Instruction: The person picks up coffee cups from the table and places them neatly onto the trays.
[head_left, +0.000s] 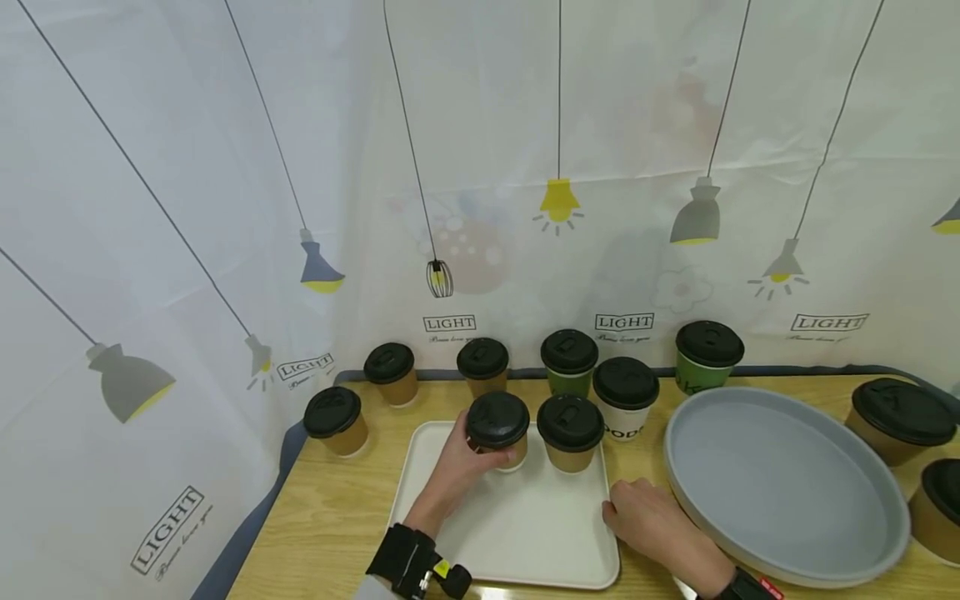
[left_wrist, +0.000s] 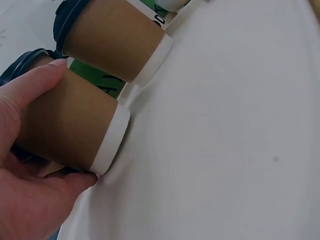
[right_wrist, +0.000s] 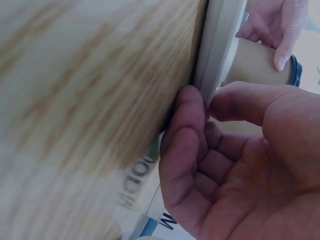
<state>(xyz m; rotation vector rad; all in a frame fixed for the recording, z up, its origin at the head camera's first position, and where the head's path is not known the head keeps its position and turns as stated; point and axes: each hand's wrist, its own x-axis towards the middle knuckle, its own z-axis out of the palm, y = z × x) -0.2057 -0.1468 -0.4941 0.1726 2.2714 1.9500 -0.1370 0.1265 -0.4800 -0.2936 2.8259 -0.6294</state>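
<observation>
My left hand (head_left: 456, 467) grips a brown paper cup (left_wrist: 75, 117) with a black lid, thumb on one side and fingers on the other. The cup is upright at the back of a white rectangular tray (head_left: 540, 533); in the left wrist view its base is close to the tray surface, and I cannot tell whether it touches. Just right of it stands a second brown cup (head_left: 570, 454) with a black lid, also on the tray. At the tray's right edge, my right hand (head_left: 648, 518) pinches the rim (right_wrist: 214, 55) between thumb and curled fingers.
Behind the tray stand brown cups (head_left: 397, 385), green cups (head_left: 567, 379) and a white lettered cup (head_left: 622, 418), all black-lidded. A round grey tray (head_left: 783, 492) lies at the right, with more brown cups (head_left: 877, 442) beyond it. A printed curtain (head_left: 495, 125) hangs behind the wooden table (head_left: 300, 533).
</observation>
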